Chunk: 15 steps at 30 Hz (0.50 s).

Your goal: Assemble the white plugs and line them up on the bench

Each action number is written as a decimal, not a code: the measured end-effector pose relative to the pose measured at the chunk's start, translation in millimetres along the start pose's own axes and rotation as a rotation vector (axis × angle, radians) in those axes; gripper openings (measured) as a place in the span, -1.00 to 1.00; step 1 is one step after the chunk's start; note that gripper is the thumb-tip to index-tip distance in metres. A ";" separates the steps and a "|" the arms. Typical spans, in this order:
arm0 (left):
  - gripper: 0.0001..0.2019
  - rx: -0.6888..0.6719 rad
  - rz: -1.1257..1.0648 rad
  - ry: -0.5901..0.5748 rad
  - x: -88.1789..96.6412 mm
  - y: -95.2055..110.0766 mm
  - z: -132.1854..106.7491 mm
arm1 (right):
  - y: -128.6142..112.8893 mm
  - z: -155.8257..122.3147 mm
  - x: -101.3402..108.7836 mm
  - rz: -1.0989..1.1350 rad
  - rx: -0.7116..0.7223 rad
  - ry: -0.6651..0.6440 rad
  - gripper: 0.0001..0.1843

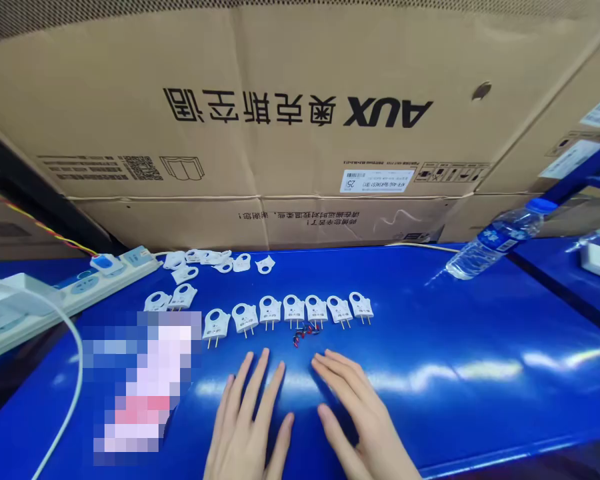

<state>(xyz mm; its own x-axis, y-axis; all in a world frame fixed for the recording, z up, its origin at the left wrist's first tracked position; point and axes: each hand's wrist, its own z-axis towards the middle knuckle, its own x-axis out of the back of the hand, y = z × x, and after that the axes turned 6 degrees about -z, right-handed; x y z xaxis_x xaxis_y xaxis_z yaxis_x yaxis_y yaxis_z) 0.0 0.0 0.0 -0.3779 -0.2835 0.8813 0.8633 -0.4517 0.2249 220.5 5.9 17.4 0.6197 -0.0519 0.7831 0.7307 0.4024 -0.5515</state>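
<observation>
Scatter risk

The left hand (245, 430) has spread fingers; the right hand's (365, 420) lie close, thumb apart. Both look empty. Beyond, tiny bits (307, 330) lie beside the middle plugs (294, 316); a careless sweep could scatter them.

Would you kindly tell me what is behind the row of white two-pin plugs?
Behind the white two-pin plugs lie loose white ring-topped pieces, mostly toward the left; farther back stands an AUX cardboard box, hiding whatever is beyond it.

Upside-down "AUX 奥克斯空调" on cardboard box (280, 143), "25" on white label (373, 181)
</observation>
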 end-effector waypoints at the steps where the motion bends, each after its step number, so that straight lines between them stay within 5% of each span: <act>1: -0.41 -0.027 0.029 0.012 -3.5 -0.3 -1.3 | -0.6 2.2 -3.3 -0.077 0.043 -0.010 -0.44; 8: -0.48 0.017 0.037 0.039 -8.8 3.1 -4.0 | -3.3 1.2 -23.5 -0.347 0.101 0.011 -0.33; 12: -0.42 -0.062 0.059 0.019 -6.4 -1.6 -3.2 | -1.0 5.4 -9.3 -0.273 0.069 -0.014 -0.43; 15: -0.49 0.029 0.031 0.053 -9.1 2.4 -2.3 | 6.0 15.6 8.3 -0.223 -0.029 0.039 -0.48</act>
<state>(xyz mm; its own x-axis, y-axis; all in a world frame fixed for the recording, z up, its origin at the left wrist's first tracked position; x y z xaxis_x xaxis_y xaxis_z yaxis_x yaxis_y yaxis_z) 4.8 -0.5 -8.4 -0.3677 -0.3416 0.8649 0.8838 -0.4177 0.2107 225.5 22.1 25.0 0.4522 -0.1722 0.8752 0.8584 0.3507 -0.3745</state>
